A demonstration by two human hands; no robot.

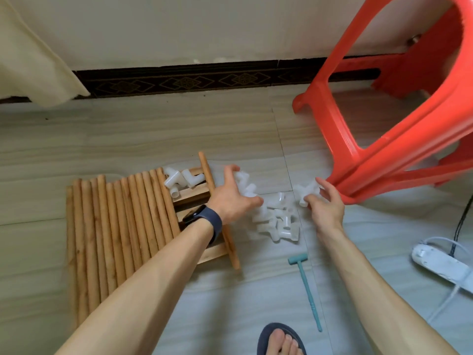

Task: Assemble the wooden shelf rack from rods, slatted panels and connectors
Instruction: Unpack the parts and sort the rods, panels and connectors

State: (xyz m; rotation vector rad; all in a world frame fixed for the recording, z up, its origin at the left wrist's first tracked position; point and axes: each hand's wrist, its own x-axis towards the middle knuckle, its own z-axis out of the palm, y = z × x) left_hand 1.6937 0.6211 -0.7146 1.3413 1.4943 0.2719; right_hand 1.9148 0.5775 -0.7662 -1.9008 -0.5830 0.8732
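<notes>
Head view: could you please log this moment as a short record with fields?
left hand: grips connectors
right hand: pinches one connector
rods: side by side on panel
pile: more connectors, on floor between hands
mallet: on floor beside right forearm
stool: red, right of right hand
</notes>
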